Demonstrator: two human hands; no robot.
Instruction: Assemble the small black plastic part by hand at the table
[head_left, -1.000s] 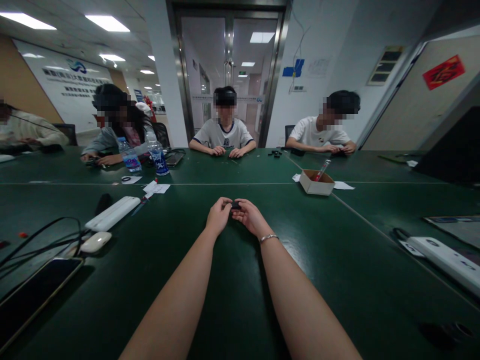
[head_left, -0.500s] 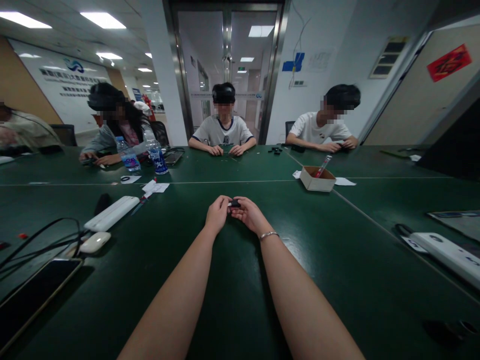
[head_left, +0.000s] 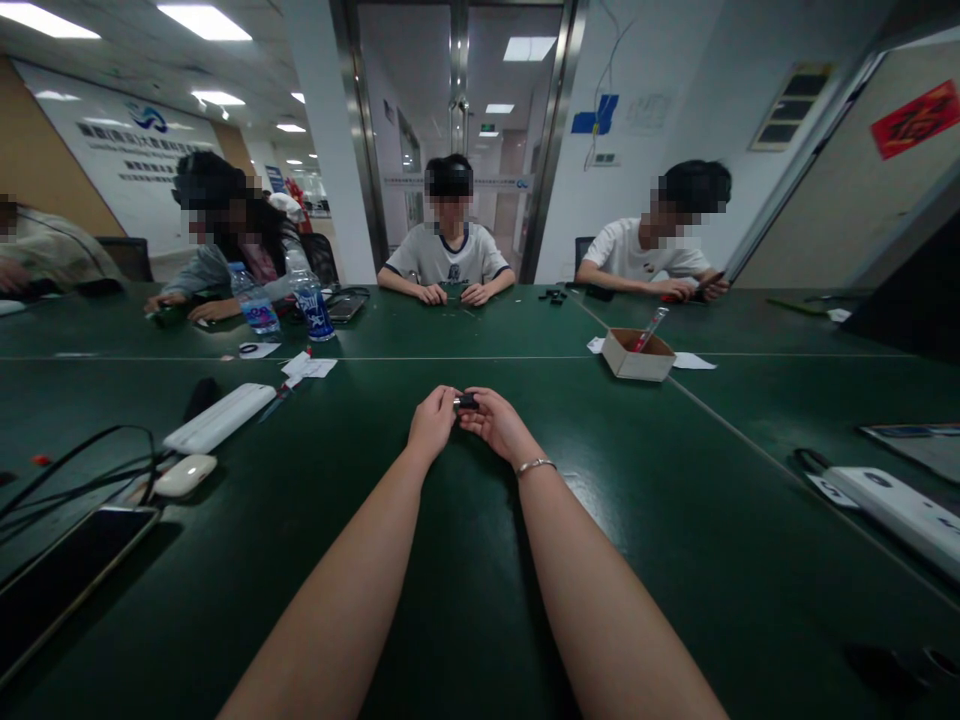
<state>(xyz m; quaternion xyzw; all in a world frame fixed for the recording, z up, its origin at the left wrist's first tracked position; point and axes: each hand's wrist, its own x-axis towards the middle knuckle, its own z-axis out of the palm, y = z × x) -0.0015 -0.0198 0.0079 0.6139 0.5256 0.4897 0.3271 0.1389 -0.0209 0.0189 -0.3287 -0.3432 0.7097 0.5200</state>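
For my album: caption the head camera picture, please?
Left hand and right hand pinch a small black part at a green table.

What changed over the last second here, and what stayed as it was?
Little. The left hand and right hand keep pinching the small black part between them above the green table; they seem to have turned it slightly, so a pale end now shows. Nothing was picked up or let go. The cardboard box and white power strip stayed put.
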